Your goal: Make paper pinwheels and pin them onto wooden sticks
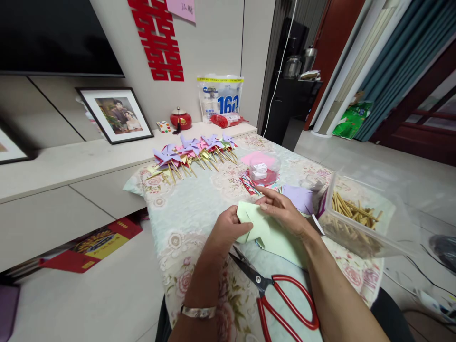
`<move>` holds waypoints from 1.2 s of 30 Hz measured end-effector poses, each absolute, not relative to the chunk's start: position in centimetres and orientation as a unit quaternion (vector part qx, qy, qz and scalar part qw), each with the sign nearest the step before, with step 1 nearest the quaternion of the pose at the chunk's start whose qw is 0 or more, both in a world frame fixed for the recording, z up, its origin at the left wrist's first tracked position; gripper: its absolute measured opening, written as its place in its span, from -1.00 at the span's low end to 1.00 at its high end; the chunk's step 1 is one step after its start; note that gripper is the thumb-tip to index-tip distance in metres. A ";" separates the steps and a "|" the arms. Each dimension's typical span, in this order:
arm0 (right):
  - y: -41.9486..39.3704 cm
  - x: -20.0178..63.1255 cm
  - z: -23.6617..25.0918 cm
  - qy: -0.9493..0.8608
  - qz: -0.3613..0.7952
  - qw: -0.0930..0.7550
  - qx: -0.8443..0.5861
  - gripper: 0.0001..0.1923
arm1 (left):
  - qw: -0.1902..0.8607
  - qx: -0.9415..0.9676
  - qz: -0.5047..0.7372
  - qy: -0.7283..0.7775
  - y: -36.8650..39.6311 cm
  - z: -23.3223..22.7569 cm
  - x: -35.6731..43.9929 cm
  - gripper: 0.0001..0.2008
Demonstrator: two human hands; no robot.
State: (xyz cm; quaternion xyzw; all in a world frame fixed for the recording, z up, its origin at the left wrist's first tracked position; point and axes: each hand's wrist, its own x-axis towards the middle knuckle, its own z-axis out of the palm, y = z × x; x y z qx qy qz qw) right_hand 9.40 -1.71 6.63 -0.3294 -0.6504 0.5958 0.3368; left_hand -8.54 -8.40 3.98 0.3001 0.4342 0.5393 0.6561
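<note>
A cut piece of pale green paper (pixel 262 227) with slits and a curled corner is between my hands. My left hand (pixel 228 230) grips its left side, thumb on top. At its upper right edge, my right hand (pixel 281 209) holds the paper between thumb and fingers. Another pale green sheet (pixel 288 244) lies under my right wrist. Red-handled scissors (pixel 261 281) rest on the cloth just below my hands, blades slightly apart. Farther back lies a row of paper pinwheels (pixel 190 147) on sticks, in purple, pink and green.
To the right stands a clear plastic bin (pixel 351 237) of short sticks (pixel 352 209). Purple paper (pixel 297 197) and a round clear container (pixel 265 173) sit beyond my right hand. A framed photo (pixel 119 116), red jar (pixel 181 118) and plastic bag (pixel 221 97) line the cabinet.
</note>
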 end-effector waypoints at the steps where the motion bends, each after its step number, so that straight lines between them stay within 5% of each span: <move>1: -1.8 9.5 6.9 -0.659 0.601 0.310 -0.330 -0.27 | 0.654 0.305 0.530 0.445 -8.3 3.9 -8.5 -0.38; 20: -2.8 9.0 7.3 -0.843 0.369 0.209 -0.331 -0.12 | 0.625 0.363 0.509 0.467 -8.3 4.7 -7.9 -0.59; 29: -2.8 9.0 7.1 -0.840 0.371 0.210 -0.337 -0.15 | 0.620 0.367 0.504 0.476 -8.4 4.9 -8.0 -0.60; 36: -2.5 9.0 6.3 -0.760 0.478 0.275 -0.344 -0.18 | 0.630 0.329 0.529 0.465 -8.4 4.9 -8.4 -0.53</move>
